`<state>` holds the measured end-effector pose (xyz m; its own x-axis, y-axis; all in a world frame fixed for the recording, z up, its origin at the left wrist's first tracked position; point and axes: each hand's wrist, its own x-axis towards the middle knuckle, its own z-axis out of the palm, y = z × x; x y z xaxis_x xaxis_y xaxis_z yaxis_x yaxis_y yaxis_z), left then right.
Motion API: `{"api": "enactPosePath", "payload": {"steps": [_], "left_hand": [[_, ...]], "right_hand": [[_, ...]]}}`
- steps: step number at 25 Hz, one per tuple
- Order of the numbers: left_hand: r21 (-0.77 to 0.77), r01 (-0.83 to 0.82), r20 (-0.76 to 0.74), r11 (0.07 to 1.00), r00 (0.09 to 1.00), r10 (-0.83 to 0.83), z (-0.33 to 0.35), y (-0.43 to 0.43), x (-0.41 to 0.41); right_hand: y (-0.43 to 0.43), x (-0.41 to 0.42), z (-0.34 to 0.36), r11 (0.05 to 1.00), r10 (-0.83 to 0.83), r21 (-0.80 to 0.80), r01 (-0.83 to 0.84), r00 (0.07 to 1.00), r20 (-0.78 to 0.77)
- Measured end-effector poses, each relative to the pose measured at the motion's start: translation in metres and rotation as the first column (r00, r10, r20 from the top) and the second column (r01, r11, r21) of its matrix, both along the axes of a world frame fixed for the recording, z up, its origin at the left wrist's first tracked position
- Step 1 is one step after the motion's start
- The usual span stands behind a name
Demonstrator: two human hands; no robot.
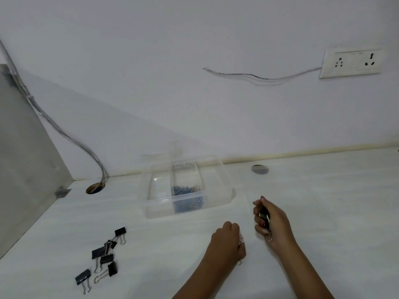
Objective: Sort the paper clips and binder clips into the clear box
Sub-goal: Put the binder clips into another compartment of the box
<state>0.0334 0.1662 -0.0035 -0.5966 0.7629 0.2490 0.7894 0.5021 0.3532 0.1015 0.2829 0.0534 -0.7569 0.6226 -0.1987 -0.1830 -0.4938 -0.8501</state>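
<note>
A clear plastic box point(218, 182) with compartments stands on the white table near the wall. Its middle compartment holds a heap of blue paper clips point(187, 190). Several black binder clips point(103, 255) lie loose on the table at the lower left. My right hand point(273, 221) is curled around black binder clips point(265, 219), to the right of the box's front. My left hand point(226, 242) is closed in a fist with silver wire loops of binder clips point(240, 239) sticking out of it.
A cable runs down the wall into a round table hole point(95, 188) at the left. A second round grommet point(260, 169) lies behind the box on the right. A grey partition point(23, 158) borders the left side. A wall socket point(352, 63) is at upper right.
</note>
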Motion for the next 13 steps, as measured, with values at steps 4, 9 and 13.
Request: {"api": "enactPosePath", "payload": {"steps": [4,9,13], "left_hand": [[0.33,-0.157,0.513,0.931,0.858,-0.037,0.023,-0.008,-0.01],[0.537,-0.64,0.843,0.55,0.433,-0.319,0.091,0.018,-0.074],[0.48,-0.379,0.458,0.791,0.877,0.143,0.107,0.047,-0.124]], "right_hand": [[0.002,-0.024,0.014,1.0,0.021,-0.013,-0.021,1.0,-0.014],[0.006,-0.086,0.05,0.987,0.078,0.133,-0.091,0.992,0.1],[0.008,-0.145,0.066,0.927,0.127,0.3,-0.226,0.94,0.317]]}}
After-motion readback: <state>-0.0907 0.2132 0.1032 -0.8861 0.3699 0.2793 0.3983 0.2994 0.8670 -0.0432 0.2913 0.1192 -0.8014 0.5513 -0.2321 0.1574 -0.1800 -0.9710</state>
